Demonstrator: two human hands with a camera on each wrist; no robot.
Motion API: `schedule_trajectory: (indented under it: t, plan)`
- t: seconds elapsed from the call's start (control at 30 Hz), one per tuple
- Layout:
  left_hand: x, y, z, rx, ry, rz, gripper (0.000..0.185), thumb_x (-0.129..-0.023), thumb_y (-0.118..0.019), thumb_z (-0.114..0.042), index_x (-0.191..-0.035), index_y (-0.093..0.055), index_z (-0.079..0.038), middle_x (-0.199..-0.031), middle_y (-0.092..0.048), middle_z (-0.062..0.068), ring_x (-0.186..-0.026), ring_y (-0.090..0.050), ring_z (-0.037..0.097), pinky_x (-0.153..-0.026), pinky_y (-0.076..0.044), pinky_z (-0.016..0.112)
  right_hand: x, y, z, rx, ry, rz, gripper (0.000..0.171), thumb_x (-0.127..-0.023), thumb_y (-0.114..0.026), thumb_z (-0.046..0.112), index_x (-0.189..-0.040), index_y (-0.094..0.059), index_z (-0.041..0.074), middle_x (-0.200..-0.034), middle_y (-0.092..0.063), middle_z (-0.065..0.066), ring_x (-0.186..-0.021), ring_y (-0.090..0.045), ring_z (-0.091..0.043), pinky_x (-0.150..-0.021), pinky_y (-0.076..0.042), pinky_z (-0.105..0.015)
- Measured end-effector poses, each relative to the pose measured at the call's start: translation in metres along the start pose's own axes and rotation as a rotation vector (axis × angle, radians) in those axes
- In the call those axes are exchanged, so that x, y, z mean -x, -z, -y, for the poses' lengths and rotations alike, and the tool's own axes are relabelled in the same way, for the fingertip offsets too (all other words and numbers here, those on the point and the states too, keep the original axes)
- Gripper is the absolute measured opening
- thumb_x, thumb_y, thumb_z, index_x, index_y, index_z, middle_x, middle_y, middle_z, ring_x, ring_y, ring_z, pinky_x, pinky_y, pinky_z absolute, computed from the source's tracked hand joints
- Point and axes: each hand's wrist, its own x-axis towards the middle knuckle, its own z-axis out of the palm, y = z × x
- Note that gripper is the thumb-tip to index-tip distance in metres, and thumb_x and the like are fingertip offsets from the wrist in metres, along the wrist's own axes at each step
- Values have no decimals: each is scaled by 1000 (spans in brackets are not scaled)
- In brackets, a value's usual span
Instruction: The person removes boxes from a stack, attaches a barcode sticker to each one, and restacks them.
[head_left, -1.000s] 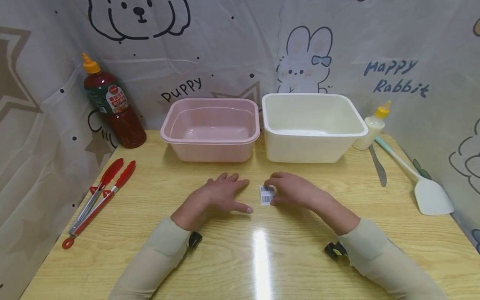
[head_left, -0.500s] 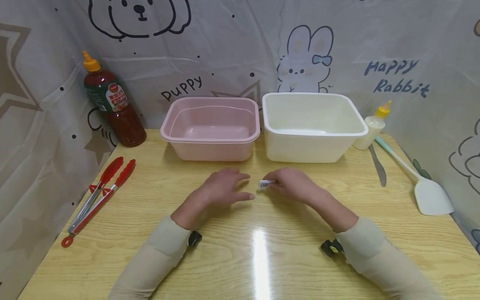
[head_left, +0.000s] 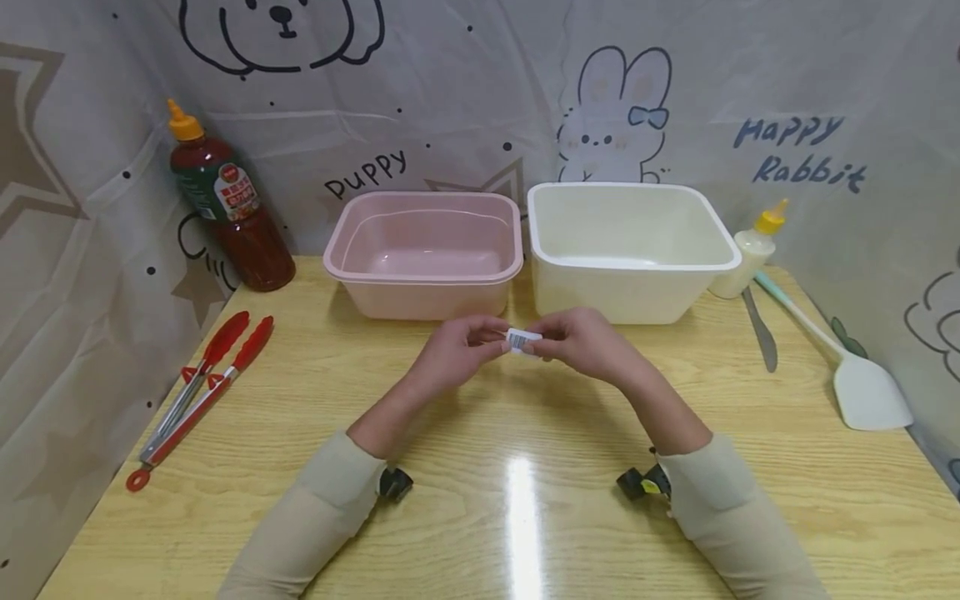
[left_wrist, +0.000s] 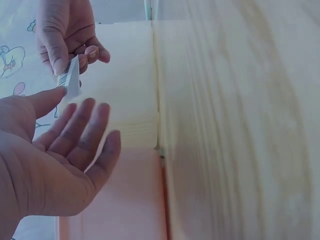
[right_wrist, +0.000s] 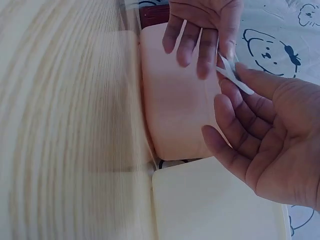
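A small white folded label [head_left: 523,340] with a printed barcode is up between both hands, close in front of the bins. My right hand [head_left: 588,346] pinches its right side between thumb and fingers. From the other side, my left hand [head_left: 453,350] has thumb and index finger at its left edge, the other fingers loosely extended. In the left wrist view the label [left_wrist: 70,80] stands on edge, its barcode side turned to the left. Two leaves of the label [right_wrist: 234,80] show spread apart in the right wrist view.
Behind the hands stand a pink bin [head_left: 423,300] and a white bin [head_left: 603,296]. Red-tipped tongs [head_left: 198,400] and a red sauce bottle [head_left: 232,217] are at left. A small yellow-capped bottle [head_left: 750,250], a table knife [head_left: 761,333] and a spatula [head_left: 870,392] are at right.
My right hand has picked the label up off the table and carried it toward the bins. The left hand has moved in, its thumb and index finger closing on the label's left edge.
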Motion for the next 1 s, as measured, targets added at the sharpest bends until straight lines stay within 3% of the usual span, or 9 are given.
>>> schedule_trajectory:
  t: [0.13,0.23,0.4,0.53,0.7,0.83,1.0]
  plan:
    - [-1,-1,-3,157,36,18,28,-95,-72,-15,-122,-71,-9,-109,-77,10,-99,-74,26,-97,-58,45,1,2,0,-31,-19,13,20,-96,-70,27,-106,-78,11,-91,-75,-14,-82,-66,-28,-65,-50,-29]
    - [0,0,-5,216,53,17,30,-94,-72,-13,-124,-70,-7,-110,-77,12,-95,-74,29,-97,-56,51,0,3,-1,-41,-27,11,21,-96,-70,27,-107,-78,10,-90,-75,-11,-84,-67,-30,-65,-49,-29]
    - [1,0,-5,223,50,-6,31,-96,-70,-15,-126,-70,-9,-113,-76,11,-87,-73,21,-96,-56,52,0,3,-2,-51,-36,-9,21,-97,-69,29,-109,-78,14,-90,-75,-3,-83,-66,-23,-68,-51,-30]
    - [1,1,-5,239,46,-35,30,-96,-69,-12,-125,-70,-5,-116,-74,13,-82,-71,19,-94,-58,51,1,2,-4,-87,-35,-51,23,-97,-69,29,-115,-76,15,-97,-77,-7,-86,-66,-23,-70,-53,-32]
    - [1,0,-7,278,61,-67,26,-96,-68,-9,-119,-69,2,-116,-73,18,-89,-71,29,-82,-62,37,2,0,-4,-106,-22,-113,23,-98,-69,28,-117,-75,17,-98,-77,-6,-86,-68,-22,-69,-54,-32]
    - [1,-1,-4,295,71,-74,22,-96,-68,-8,-115,-69,4,-114,-73,20,-84,-70,25,-73,-61,27,2,-2,-3,-109,-6,-129,22,-98,-69,26,-115,-76,15,-94,-76,-4,-87,-69,-28,-69,-54,-33]
    - [0,-1,-1,293,68,-62,26,-97,-68,-9,-122,-69,-3,-108,-73,17,-77,-67,19,-75,-62,33,0,-3,-2,-105,13,-138,21,-98,-68,25,-114,-77,14,-92,-76,-8,-85,-68,-28,-70,-53,-33]
